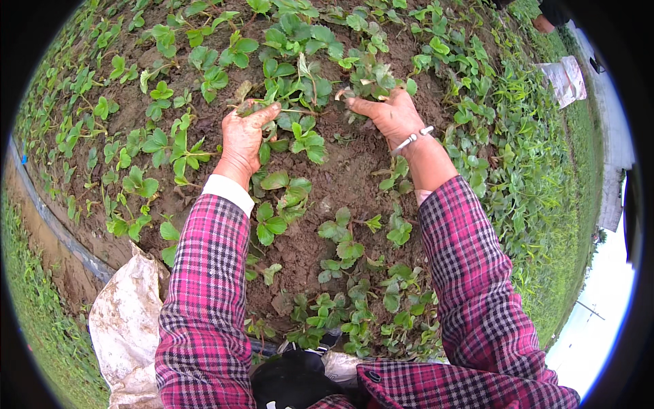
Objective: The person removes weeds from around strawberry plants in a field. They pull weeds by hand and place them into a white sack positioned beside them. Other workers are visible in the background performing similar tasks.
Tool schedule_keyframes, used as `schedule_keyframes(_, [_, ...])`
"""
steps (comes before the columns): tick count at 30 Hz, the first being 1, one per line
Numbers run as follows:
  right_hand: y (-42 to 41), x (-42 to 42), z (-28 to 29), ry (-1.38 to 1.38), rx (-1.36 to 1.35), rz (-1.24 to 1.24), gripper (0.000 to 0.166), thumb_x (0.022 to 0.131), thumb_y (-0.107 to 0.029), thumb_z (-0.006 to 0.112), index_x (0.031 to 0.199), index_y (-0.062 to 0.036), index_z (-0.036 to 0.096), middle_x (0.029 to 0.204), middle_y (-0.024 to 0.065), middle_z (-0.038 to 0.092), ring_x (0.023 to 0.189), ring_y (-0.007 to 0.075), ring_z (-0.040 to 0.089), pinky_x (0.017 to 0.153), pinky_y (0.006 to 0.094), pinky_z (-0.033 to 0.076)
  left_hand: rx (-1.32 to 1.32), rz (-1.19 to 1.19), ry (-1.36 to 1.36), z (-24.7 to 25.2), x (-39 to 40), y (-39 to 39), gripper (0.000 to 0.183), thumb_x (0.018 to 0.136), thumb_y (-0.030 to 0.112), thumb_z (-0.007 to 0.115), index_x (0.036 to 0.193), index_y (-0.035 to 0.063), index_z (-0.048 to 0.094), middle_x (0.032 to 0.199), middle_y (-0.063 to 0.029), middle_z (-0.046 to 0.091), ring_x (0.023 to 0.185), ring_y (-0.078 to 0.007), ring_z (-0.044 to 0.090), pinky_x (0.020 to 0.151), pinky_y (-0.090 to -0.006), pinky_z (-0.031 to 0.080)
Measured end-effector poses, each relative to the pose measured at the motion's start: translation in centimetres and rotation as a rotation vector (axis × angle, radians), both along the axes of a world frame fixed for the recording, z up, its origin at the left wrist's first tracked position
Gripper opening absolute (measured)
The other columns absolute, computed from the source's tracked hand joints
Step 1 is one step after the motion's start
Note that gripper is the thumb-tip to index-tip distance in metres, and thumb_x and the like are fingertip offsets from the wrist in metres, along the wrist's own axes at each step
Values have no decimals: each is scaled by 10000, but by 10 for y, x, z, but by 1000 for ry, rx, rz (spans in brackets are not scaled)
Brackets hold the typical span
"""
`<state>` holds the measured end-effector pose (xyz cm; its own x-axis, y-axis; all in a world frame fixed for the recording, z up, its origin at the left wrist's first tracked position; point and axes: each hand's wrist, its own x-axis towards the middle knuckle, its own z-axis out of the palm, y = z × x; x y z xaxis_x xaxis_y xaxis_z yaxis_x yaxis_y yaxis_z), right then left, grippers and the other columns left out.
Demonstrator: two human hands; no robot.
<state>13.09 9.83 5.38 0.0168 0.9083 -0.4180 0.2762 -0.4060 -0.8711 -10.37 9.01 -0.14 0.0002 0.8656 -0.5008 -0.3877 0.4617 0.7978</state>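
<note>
Strawberry plants (301, 143) grow in brown soil (332, 179) before me. My left hand (246, 134) is among leaves at the upper middle, thumb against curled fingers on a plant stem; a thin runner stretches rightward from it. To its right, my right hand (391, 113), with a silver bangle (412, 141) on the wrist, pinches a strawberry plant (375, 79) with greyish leaves and a dry brownish stalk. Both hands are muddy. Some fingertips of both hands are hidden by leaves or by the hands themselves.
A soiled white sack (127, 327) lies at the lower left beside a grey pipe (66, 237) along the bed's edge. Another printed sack (564, 82) lies at the upper right, near part of another person (544, 23). Dense weeds (541, 204) cover the right side.
</note>
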Motion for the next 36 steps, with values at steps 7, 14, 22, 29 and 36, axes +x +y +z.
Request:
schedule_keyframes(7, [36, -75, -8, -797, 41, 81, 462, 600, -357, 758, 863, 10, 658, 912, 217, 637, 867, 326, 620, 786, 350, 481, -10, -5, -22, -2, 0, 0, 528, 707, 92, 731, 1128, 6, 424, 878, -85, 637, 728, -162, 587, 544, -313, 433])
schedule_keyframes(14, [24, -51, -18, -737, 28, 13, 237, 652, -100, 596, 854, 17, 640, 895, 248, 620, 914, 367, 596, 816, 375, 470, 8, 12, -22, -3, -2, -1, 515, 705, 70, 727, 1117, 11, 424, 860, -85, 633, 699, -163, 584, 501, -301, 437])
schedule_keyframes(22, [11, -1, -18, -307, 208, -171, 373, 591, -128, 729, 915, 4, 603, 860, 121, 655, 777, 200, 625, 709, 300, 483, 14, -17, -51, -4, -2, 1, 613, 705, 64, 725, 1195, -29, 370, 854, -93, 636, 653, -153, 579, 479, -280, 435])
schedule_keyframes(29, [35, -47, -6, -741, 109, 155, 389, 634, -219, 715, 970, -40, 636, 963, 179, 636, 918, 313, 611, 814, 335, 481, 5, 2, -29, -6, 3, 2, 613, 708, 64, 723, 1207, -44, 383, 871, -102, 641, 696, -158, 589, 499, -293, 439])
schedule_keyframes(36, [52, -39, -32, -588, -54, 6, 345, 623, -142, 738, 909, 24, 641, 891, 165, 652, 826, 264, 617, 761, 337, 459, 17, 0, -41, 3, 8, 1, 478, 715, 68, 719, 1105, -6, 453, 867, -79, 633, 722, -157, 591, 498, -304, 435])
